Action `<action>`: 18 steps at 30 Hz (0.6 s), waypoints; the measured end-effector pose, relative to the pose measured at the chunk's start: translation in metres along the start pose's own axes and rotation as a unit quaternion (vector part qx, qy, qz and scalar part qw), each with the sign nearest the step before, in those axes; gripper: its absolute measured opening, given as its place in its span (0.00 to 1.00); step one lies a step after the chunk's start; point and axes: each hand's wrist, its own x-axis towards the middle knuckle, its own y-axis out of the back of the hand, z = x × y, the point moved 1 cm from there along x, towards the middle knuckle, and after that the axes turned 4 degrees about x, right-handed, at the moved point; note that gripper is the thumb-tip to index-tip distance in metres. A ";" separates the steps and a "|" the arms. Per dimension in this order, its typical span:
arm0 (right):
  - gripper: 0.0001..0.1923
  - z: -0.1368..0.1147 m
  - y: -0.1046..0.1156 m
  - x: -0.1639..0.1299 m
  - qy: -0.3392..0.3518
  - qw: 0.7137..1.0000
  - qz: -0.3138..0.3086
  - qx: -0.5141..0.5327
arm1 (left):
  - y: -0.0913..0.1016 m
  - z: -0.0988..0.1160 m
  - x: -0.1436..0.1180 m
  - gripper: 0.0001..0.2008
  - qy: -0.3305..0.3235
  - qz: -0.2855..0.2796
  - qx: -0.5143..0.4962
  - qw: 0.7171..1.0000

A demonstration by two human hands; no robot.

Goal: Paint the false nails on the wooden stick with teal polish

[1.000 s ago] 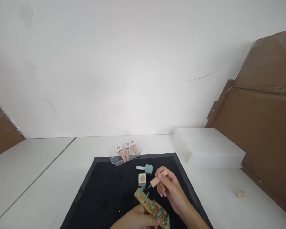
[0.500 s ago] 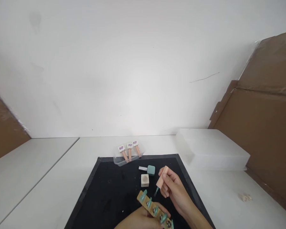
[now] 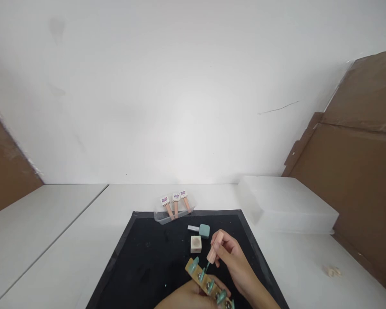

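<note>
My left hand (image 3: 202, 296) is closed around a wooden nail display stand (image 3: 190, 266) that carries several green false nails (image 3: 210, 286). Between the thumb and fingers of my right hand (image 3: 230, 253) is a nail polish brush (image 3: 215, 248) with a pink cap, tilted down to the left. Its green-coated tip is at the second nail from the stand's far end; whether it touches cannot be made out. A little beyond the stand, an open white square polish bottle (image 3: 196, 244) stands upright. Behind that lies a green polish bottle (image 3: 203, 231) with a silver cap.
A clear tray (image 3: 163, 220) at the mat's back edge holds three white bottles with pink caps (image 3: 176, 206). The black mat (image 3: 141, 266) lies on a white table. At right are a translucent white box (image 3: 286, 206), small pale pieces (image 3: 332, 271) and a brown cardboard wall (image 3: 350, 184).
My right hand has moved slightly left and down, bringing the brush tip from beside the stand to one of its nails. My left hand still holds the stand. The view has shifted a little.
</note>
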 end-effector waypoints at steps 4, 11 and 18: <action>0.16 0.002 -0.001 -0.001 -0.005 1.000 -0.018 -0.011 | -0.001 0.001 -0.002 0.15 0.005 -0.003 0.002 1.000; 0.17 0.002 -0.004 -0.001 -0.016 0.998 -0.046 -0.038 | 0.000 0.000 0.000 0.16 -0.007 0.003 0.023 1.000; 0.16 0.003 -0.002 0.000 -0.018 0.996 -0.036 -0.075 | -0.004 0.003 -0.001 0.16 -0.010 0.009 0.012 1.000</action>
